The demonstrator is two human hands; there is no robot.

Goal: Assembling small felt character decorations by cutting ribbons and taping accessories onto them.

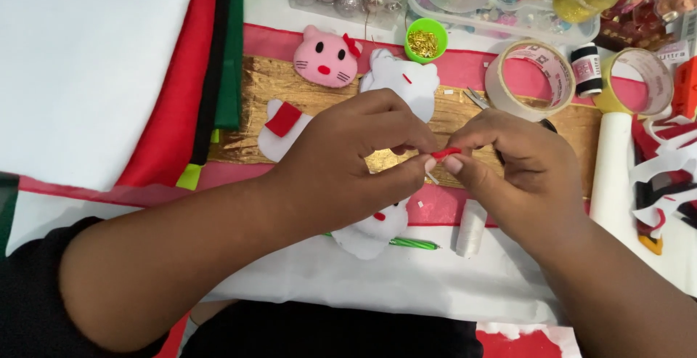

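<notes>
My left hand (356, 151) and my right hand (508, 162) meet over the middle of the table, both pinching a tiny red felt piece (445, 153) between fingertips. A thin needle or pin (432, 177) sticks out just below the fingers. Under my left hand lie white felt cat-shaped pieces: one at the far side (403, 78), one with a red patch (279, 127) to the left, and one with a red dot (374, 231) near me. A pink stuffed cat face (325, 58) sits beyond them.
Stacked felt sheets in white, red, black and green (145, 53) lie at left. A green cap of gold pins (425, 40), tape rolls (528, 78), a black thread spool (585, 69), a white thread spool (471, 229), a green pen (414, 243) and felt scraps (664, 176) surround the hands.
</notes>
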